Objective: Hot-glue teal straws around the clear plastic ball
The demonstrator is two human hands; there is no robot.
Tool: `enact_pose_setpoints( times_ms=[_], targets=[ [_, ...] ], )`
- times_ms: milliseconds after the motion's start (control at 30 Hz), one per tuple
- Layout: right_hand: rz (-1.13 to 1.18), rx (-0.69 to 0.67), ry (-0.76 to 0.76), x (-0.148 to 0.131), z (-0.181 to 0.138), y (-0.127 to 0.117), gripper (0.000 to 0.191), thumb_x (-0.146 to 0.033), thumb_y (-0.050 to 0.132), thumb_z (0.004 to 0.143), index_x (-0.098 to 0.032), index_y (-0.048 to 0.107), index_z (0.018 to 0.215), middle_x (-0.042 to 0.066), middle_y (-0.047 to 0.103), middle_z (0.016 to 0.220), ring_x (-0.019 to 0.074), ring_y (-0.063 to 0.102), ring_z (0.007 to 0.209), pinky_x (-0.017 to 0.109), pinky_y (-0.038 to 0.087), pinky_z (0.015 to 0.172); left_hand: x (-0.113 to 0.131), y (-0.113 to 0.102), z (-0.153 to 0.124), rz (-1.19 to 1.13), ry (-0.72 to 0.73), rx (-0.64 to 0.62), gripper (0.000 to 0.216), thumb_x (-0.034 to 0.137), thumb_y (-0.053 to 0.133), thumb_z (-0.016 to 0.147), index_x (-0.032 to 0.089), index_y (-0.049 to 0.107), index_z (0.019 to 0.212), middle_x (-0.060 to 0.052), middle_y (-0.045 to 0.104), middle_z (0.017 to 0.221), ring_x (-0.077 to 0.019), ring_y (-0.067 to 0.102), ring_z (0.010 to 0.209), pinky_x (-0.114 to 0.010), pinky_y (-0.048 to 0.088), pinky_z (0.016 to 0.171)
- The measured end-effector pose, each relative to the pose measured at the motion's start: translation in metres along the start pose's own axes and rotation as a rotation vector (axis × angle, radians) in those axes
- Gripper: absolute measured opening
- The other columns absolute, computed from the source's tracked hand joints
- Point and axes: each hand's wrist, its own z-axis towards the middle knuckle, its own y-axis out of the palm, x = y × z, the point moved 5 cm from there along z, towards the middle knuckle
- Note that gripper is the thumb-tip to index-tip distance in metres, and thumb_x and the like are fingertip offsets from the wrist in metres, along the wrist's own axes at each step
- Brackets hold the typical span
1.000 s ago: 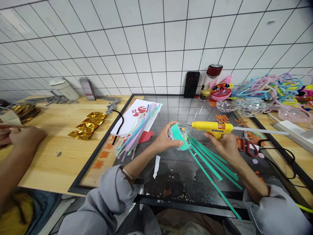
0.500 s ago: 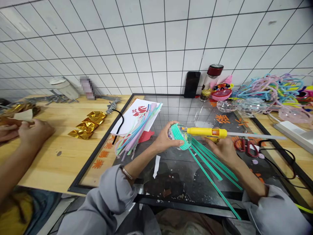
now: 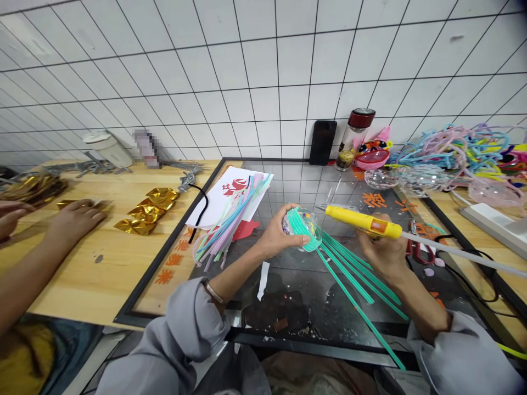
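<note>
My left hand [image 3: 281,231] is wrapped round a clear plastic ball [image 3: 314,224] with several green pipe cleaners laid side by side over it. The long ends of the green pipe cleaners [image 3: 354,280] trail down to the right, one reaching past the table's front edge. In my right hand [image 3: 385,252] is a yellow hot glue gun [image 3: 362,219], gripped by its handle. A long white glue stick [image 3: 461,251] sticks out of its back. The gun's nozzle points left toward the ball, a short gap away from it.
Pastel pipe cleaners [image 3: 230,219] lie on white paper at left. Behind stand a phone [image 3: 323,142] and a glass bottle [image 3: 349,145]. Red-handled scissors [image 3: 422,253], a power strip [image 3: 500,226] and tangled pipe cleaners [image 3: 457,148] are at right. A co-worker's hand [image 3: 76,225] is beside gold foil [image 3: 150,211].
The glue gun has drawn back right, away from the ball, and tilted nose-up. My left hand and the ball stay put. The co-worker's hand has moved right and down onto the table.
</note>
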Motion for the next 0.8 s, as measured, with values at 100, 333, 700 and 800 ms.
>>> enact_pose_setpoints(
  times_ms=[100,333,700,800],
  targets=[
    [-0.017,-0.036,-0.006,0.002,0.000,0.002,0.016,-0.035,0.050,0.092,-0.024,0.054,0.081,0.008,0.062,0.068,0.0222,0.059,0.061,0.035,0.046,0.058,-0.003,-0.001,0.000,-0.015,-0.001,0.017,0.080,0.035,0.087,0.050,0.020,0.050,0.119,-0.003,0.059,0.104,-0.0186,0.057,0.091,-0.028,0.047,0.080],
    [-0.074,-0.044,-0.202,-0.006,-0.004,0.010,0.017,-0.021,0.044,0.094,-0.021,0.054,0.081,0.006,0.062,0.068,0.0182,0.057,0.061,0.031,0.044,0.058,-0.005,0.001,-0.001,-0.055,0.000,0.047,0.080,0.034,0.088,0.051,0.020,0.048,0.120,-0.004,0.059,0.107,-0.0180,0.057,0.090,-0.028,0.048,0.080],
    [0.077,-0.073,-0.117,-0.013,-0.007,0.013,0.011,-0.023,0.047,0.091,-0.023,0.051,0.080,0.005,0.061,0.069,0.0186,0.058,0.061,0.031,0.045,0.059,-0.001,0.003,-0.001,-0.047,-0.010,0.050,0.079,0.034,0.087,0.049,0.020,0.049,0.117,-0.003,0.059,0.105,-0.0178,0.057,0.089,-0.028,0.047,0.081],
    [0.124,-0.101,-0.060,-0.012,-0.007,0.016,0.010,-0.027,0.050,0.090,-0.022,0.055,0.083,0.007,0.064,0.072,0.0211,0.061,0.062,0.034,0.049,0.059,-0.002,0.002,-0.001,-0.026,0.005,0.048,0.079,0.034,0.087,0.051,0.020,0.050,0.119,-0.004,0.059,0.107,-0.0183,0.057,0.092,-0.028,0.047,0.081]
  ],
)
